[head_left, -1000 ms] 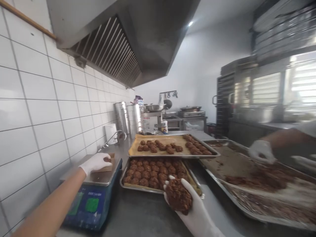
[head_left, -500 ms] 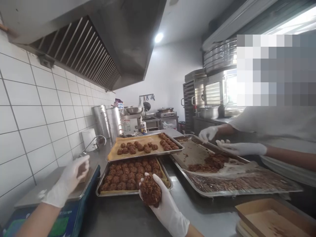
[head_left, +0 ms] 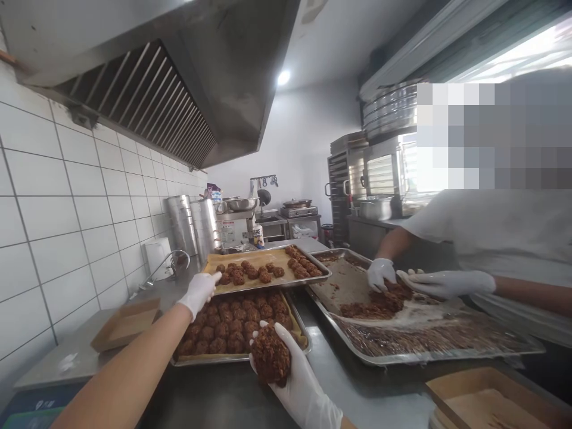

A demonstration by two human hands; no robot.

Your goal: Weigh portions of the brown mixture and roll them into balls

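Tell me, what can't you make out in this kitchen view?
- Left hand: head view; its back hides whether the fingers hold anything.
- Blue scale: cut off at the bottom-left edge.
- Near tray: front corner hidden by right hand and brown lump.
- Machine label: too small.

A large stainless-steel extractor hood (head_left: 179, 71) with slatted filters is hung at the upper left. Below the hood, a wall of glossy white square tiles (head_left: 67, 208) is seen, with a stainless-steel tabletop (head_left: 223, 393) run along it. Beyond the hood, a plain white end wall (head_left: 308, 149) is lit by a round ceiling lamp (head_left: 283, 77). Right of the hood, a bright louvred window (head_left: 379, 174) is set.
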